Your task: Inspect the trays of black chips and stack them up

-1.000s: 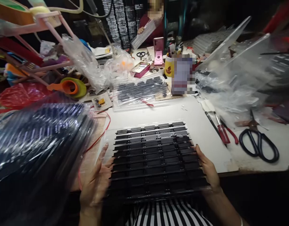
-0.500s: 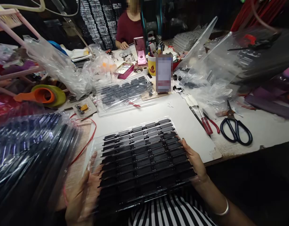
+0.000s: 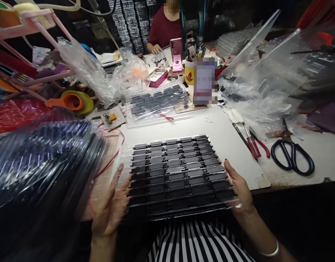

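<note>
The clear tray [image 3: 175, 174] with rows of black parts is in the air, close before the striped garment [image 3: 194, 242] of the person, over the near edge of the white board [image 3: 224, 127]. The left hand [image 3: 110, 207] grasps it by the left side, and through the clear plastic I can see some of its fingers. The right hand [image 3: 240, 189] grasps the right side, with the thumb along the edge; how its other fingers lie under it, I cannot tell. To the left, near the left hand, there is a big stack of plastic-covered trays [image 3: 47, 160], and a red string [image 3: 110, 160] lies between. Beyond the clear tray, a second tray [image 3: 159, 102] rests flat on the table. To the right are a red screwdriver [image 3: 252, 145] and large scissors [image 3: 293, 156]. Farther back stand a yellow mug [image 3: 189, 72] with pens and a pink phone [image 3: 176, 49] on its holder. Across the table, another person [image 3: 164, 29] in a dark red top has one hand at the tabletop.
</note>
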`<state>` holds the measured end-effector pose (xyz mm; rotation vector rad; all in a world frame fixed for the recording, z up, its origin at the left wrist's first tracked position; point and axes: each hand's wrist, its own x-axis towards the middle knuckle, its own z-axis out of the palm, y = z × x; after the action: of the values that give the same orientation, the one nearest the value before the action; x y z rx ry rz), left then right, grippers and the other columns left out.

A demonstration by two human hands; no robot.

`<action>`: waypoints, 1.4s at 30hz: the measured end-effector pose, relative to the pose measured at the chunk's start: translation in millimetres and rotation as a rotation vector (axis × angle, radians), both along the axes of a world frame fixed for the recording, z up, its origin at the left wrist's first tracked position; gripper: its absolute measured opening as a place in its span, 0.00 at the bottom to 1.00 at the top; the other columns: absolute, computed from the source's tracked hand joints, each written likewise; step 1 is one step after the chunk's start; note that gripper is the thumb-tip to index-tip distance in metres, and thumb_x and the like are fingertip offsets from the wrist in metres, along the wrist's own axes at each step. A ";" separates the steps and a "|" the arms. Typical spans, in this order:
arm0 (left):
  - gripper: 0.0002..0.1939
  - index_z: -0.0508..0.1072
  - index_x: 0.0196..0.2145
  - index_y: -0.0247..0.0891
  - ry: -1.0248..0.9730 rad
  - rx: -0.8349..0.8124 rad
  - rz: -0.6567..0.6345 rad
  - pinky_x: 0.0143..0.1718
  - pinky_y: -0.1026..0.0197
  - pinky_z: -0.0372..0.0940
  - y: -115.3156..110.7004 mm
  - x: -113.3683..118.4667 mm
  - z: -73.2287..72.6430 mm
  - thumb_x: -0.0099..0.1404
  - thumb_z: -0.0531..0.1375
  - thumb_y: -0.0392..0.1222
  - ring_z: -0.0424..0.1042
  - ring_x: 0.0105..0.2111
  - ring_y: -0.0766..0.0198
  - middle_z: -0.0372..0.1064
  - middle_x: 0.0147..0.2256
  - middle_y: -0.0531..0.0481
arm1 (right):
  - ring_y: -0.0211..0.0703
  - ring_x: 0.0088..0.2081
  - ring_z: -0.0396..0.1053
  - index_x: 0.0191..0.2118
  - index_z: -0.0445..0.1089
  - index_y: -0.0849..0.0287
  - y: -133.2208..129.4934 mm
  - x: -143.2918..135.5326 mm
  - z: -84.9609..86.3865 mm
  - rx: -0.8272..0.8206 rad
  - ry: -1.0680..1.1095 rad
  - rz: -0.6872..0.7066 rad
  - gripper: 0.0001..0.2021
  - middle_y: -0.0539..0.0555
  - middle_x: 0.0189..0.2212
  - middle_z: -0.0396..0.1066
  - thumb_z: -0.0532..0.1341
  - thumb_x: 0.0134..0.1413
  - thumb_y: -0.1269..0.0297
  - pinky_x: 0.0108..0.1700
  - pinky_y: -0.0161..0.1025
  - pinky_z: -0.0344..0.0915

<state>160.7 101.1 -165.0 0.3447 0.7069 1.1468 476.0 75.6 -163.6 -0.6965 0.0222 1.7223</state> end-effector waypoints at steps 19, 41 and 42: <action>0.24 0.56 0.62 0.52 0.260 -0.141 0.100 0.57 0.49 0.60 0.7 0.2 -0.7 0.69 0.49 0.42 0.69 0.52 0.56 0.71 0.50 0.48 | 0.46 0.43 0.74 0.37 0.77 0.57 -4.5 2.3 -7.6 -0.043 0.029 0.085 0.16 0.55 0.35 0.78 0.52 0.62 0.59 0.53 0.46 0.66; 0.27 0.55 0.62 0.47 0.240 0.051 0.025 0.36 0.64 0.70 -0.2 -4.5 -6.9 0.67 0.55 0.38 0.73 0.41 0.62 0.70 0.48 0.42 | 0.48 0.37 0.76 0.43 0.75 0.57 -5.6 9.0 -15.8 -0.081 0.037 0.012 0.13 0.55 0.32 0.78 0.54 0.61 0.61 0.48 0.51 0.70; 0.27 0.55 0.61 0.46 0.228 0.055 0.025 0.36 0.63 0.70 -0.2 -4.2 -6.8 0.66 0.56 0.39 0.73 0.42 0.62 0.70 0.48 0.42 | 0.50 0.36 0.76 0.43 0.75 0.57 -6.7 9.3 -16.0 -0.099 0.042 -0.033 0.15 0.56 0.31 0.78 0.53 0.61 0.58 0.48 0.52 0.70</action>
<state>156.5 100.8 -171.7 0.5197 0.8824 1.1628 485.3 68.9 -179.6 -0.7288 0.1485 1.7131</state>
